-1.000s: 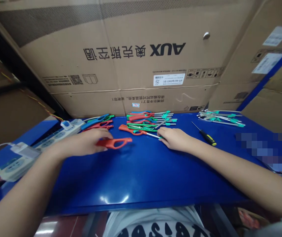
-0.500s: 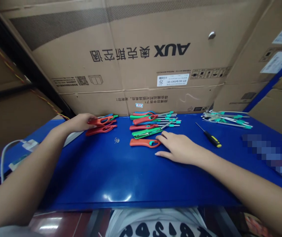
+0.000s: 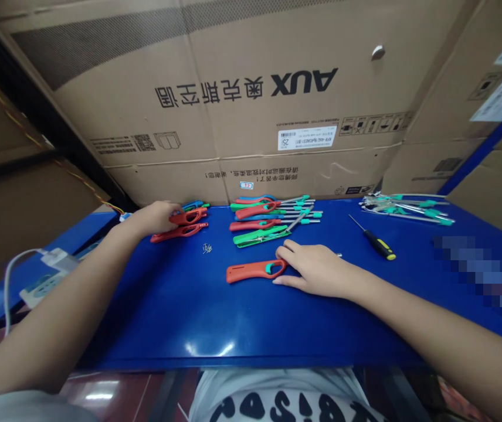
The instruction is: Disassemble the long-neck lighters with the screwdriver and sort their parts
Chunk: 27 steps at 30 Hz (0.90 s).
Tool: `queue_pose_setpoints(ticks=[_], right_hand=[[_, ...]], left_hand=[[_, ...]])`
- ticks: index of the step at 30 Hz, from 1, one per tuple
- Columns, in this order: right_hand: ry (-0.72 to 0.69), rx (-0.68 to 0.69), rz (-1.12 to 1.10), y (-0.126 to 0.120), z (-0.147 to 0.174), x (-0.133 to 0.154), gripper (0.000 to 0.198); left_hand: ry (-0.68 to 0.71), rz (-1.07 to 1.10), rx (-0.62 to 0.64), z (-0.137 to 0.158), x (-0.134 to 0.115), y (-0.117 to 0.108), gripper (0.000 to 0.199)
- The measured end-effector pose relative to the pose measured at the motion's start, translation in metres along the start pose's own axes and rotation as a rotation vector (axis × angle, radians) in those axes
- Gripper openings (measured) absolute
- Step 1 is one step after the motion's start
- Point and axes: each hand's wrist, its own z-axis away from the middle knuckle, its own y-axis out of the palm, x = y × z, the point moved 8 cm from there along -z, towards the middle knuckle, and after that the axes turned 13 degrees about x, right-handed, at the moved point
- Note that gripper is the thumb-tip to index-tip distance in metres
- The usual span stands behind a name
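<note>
Lighter (orange) [image 3: 246, 272] farther fr. green casing [image 3: 251, 237], R hand [image 3: 315, 268] clamped on; L hand [image 3: 156, 217] at red casing [image 3: 179, 220], can't tell grip.

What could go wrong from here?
The small loose pieces lie uncovered on the blue table, so a sweep of the left hand might scatter them. The right hand, on the orange lighter, is close to the green handle and could bump it.

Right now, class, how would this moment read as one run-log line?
left hand: touches red handle | right hand: holds orange lighter | metal bits: loose on table | screwdriver: lying on table
</note>
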Motion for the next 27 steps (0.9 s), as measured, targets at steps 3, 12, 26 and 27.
queue_pose_setpoints(ticks=[3, 12, 26, 27], right_hand=[[-0.005, -0.011, 0.024, 0.0, 0.002, 0.003, 0.052], [0.0, -0.071, 0.05, 0.002, -0.001, 0.004, 0.057], [0.109, -0.009, -0.08, 0.006, -0.001, -0.005, 0.058], [0.115, -0.004, -0.087, 0.007, -0.001, -0.006, 0.058]], left_hand=[[0.001, -0.007, 0.016, 0.001, -0.003, 0.001, 0.035], [-0.057, -0.04, -0.086, 0.008, -0.017, -0.008, 0.036], [0.678, 0.331, -0.078, 0.076, -0.237, 0.041, 0.03], [0.694, 0.365, -0.093, 0.074, -0.236, 0.042, 0.029]])
